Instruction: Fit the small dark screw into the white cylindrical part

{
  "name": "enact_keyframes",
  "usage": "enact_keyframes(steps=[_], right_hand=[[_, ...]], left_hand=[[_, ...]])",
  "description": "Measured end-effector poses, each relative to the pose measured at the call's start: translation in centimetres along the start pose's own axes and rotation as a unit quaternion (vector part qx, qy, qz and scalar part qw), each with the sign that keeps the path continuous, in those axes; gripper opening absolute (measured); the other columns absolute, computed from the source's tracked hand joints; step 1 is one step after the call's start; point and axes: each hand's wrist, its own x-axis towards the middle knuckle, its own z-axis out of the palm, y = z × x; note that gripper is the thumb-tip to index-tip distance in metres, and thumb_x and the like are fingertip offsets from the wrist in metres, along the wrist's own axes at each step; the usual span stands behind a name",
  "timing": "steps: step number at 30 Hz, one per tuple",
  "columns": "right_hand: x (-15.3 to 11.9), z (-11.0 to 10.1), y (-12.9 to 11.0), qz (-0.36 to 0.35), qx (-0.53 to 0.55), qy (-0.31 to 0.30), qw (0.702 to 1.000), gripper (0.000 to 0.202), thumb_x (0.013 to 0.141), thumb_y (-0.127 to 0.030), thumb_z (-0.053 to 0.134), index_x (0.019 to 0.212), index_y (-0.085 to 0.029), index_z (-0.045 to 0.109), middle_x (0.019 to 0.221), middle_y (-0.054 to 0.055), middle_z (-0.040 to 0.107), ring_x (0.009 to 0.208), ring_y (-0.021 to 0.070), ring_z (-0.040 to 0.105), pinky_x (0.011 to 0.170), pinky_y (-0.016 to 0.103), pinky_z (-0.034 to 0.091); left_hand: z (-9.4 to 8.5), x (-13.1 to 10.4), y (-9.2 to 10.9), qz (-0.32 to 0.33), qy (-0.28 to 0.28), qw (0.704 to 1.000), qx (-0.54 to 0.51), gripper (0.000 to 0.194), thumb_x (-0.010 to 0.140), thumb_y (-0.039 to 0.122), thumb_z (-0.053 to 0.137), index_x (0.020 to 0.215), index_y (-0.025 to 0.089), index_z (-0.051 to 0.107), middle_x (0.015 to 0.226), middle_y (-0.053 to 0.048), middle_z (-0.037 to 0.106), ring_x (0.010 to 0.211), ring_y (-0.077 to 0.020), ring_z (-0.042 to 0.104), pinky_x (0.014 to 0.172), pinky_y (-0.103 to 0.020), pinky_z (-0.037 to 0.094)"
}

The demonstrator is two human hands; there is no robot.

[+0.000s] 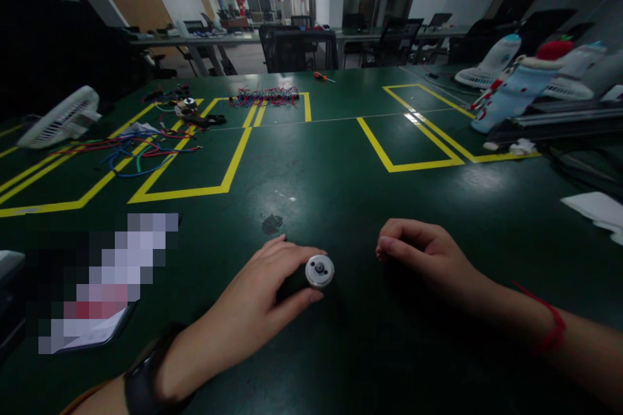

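Note:
A small round metal motor [320, 270] stands upright on the dark green table, its shaft and two small holes facing up. My left hand [265, 288] grips it from the left, thumb on the near side and fingers on the far side. To the right, apart from the motor, my right hand [428, 256] is closed with thumb and forefinger pressed together. A tiny bit seems to show at those fingertips, too small to name. The lower fingers of my right hand lie in shadow.
At the far left are loose coloured wires [141, 152] and a white fan [63, 120]. Bundled wires [265, 96] and an orange screwdriver [321, 77] lie at the back. A blue snowman figure [511, 94] stands right, above white paper [596, 211]. Yellow tape [423, 166] marks the table.

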Motion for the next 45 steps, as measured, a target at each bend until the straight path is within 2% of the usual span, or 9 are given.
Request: enact_keyframes(steps=[8,12,19,23,27,31,38,41,45], right_hand=[[1.3,-0.6,-1.0,-0.054,-0.144,-0.095,0.984,0.019,0.09,-0.035,0.06,0.083,-0.017,0.065,0.085,0.002,0.061,0.078,0.015,0.058,0.069,0.028,0.046],[2.1,0.3,-2.5,-0.065,-0.21,-0.144,0.965,0.016,0.086,-0.032,0.064,0.094,-0.019,0.069,0.09,0.003,0.064,0.077,0.0154,0.06,0.067,0.028,0.048],[2.4,3.9,-4.4,-0.218,-0.207,-0.068,0.951,0.01,0.082,-0.026,0.069,0.091,-0.021,0.071,0.105,0.004,0.061,0.093,0.016,0.06,0.082,0.029,0.048],[2.2,3.8,-4.9,-0.257,-0.193,-0.047,0.946,0.005,0.084,-0.023,0.067,0.087,-0.02,0.069,0.103,0.004,0.061,0.093,0.0163,0.061,0.083,0.029,0.049],[1.6,2.2,-3.9,-0.224,-0.199,-0.033,0.954,0.005,0.085,-0.023,0.066,0.09,-0.022,0.068,0.102,0.004,0.06,0.096,0.0182,0.06,0.086,0.032,0.049],[0.9,0.9,-1.3,-0.173,-0.249,-0.078,0.95,0.008,0.085,-0.026,0.066,0.091,-0.022,0.07,0.111,0.007,0.058,0.106,0.0212,0.056,0.091,0.037,0.048],[0.5,1.0,0.6,-0.18,-0.281,-0.087,0.939,0.014,0.086,-0.023,0.064,0.098,-0.024,0.07,0.116,0.008,0.057,0.11,0.0236,0.053,0.093,0.042,0.046],[0.4,0.7,0.2,-0.175,-0.242,-0.084,0.951,0.016,0.085,-0.026,0.066,0.1,-0.024,0.07,0.117,0.008,0.057,0.111,0.0235,0.053,0.095,0.041,0.045],[0.5,-0.2,0.1,-0.111,-0.085,-0.028,0.99,0.012,0.087,-0.029,0.065,0.096,-0.022,0.068,0.107,0.006,0.062,0.101,0.0199,0.058,0.089,0.036,0.047]], left_hand=[[0.0,-0.1,0.3,0.001,0.008,1.0,-0.004,0.038,0.091,0.029,0.06,0.125,0.035,0.046,0.124,0.004,0.061,0.115,-0.0209,0.055,0.115,-0.05,0.017],[0.0,-0.1,0.3,0.016,0.012,1.0,-0.003,0.035,0.091,0.027,0.061,0.122,0.033,0.048,0.12,0.002,0.062,0.112,-0.0216,0.056,0.114,-0.05,0.019],[0.3,-0.2,0.0,0.027,0.031,0.999,0.003,0.035,0.091,0.029,0.06,0.123,0.029,0.049,0.12,-0.003,0.062,0.115,-0.0263,0.054,0.11,-0.053,0.026],[0.3,-0.2,0.0,0.023,0.03,0.999,-0.005,0.035,0.09,0.028,0.061,0.123,0.029,0.049,0.12,-0.003,0.062,0.114,-0.025,0.055,0.113,-0.052,0.022],[0.1,-0.1,0.3,0.019,0.023,0.999,-0.014,0.034,0.089,0.026,0.063,0.12,0.03,0.051,0.117,0.0,0.064,0.11,-0.0229,0.057,0.113,-0.05,0.022],[-0.1,0.1,0.6,0.02,0.02,0.999,-0.018,0.032,0.09,0.027,0.061,0.121,0.029,0.053,0.117,-0.002,0.065,0.108,-0.0243,0.058,0.111,-0.051,0.025],[-0.1,0.0,0.5,0.016,0.016,1.0,-0.015,0.033,0.09,0.025,0.061,0.121,0.03,0.05,0.119,0.0,0.063,0.11,-0.0228,0.056,0.113,-0.051,0.021],[0.0,0.0,0.4,0.012,0.016,1.0,-0.014,0.034,0.09,0.026,0.062,0.122,0.031,0.05,0.12,0.0,0.062,0.112,-0.0225,0.056,0.114,-0.051,0.02],[0.0,-0.1,0.3,0.004,0.006,1.0,-0.007,0.037,0.091,0.027,0.061,0.125,0.031,0.049,0.123,0.0,0.062,0.114,-0.0225,0.055,0.114,-0.051,0.018]])
